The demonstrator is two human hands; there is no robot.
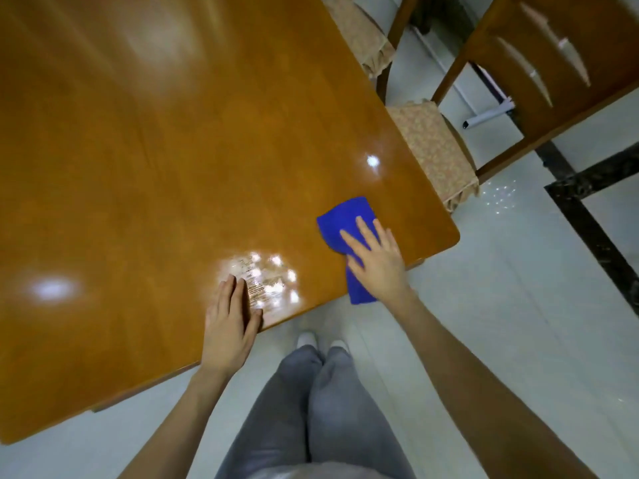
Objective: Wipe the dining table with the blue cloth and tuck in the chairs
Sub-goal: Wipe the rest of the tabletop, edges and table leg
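At the near corner of the table (155,150), pressed the blue cloth (345,219) flat under the right hand (375,257), with fingers straight and spread and nothing pinched. Rested the left hand (230,316) flat on the bare wood, well to the left of the right hand, fingers straight and close together, holding nothing.

Judged the wiping as in progress. Could not tell which parts of the top were already wiped, seeing only glare and some bright streaky marks just beyond the left fingertips. Judged the chairs as not yet tucked in. Saw one chair (553,63) beyond the right hand with its seat only partly under the edge and its back well apart from the table. Saw a second seat (359,36) farther beyond, also sticking out.

Found the top smooth, glossy, orange-brown wood with a rounded corner. Found the cloth soft and fluffy, its near end hanging over the edge beside the right wrist. Noted beige patterned seat covers with frills, and a pale shiny tile floor (501,305).
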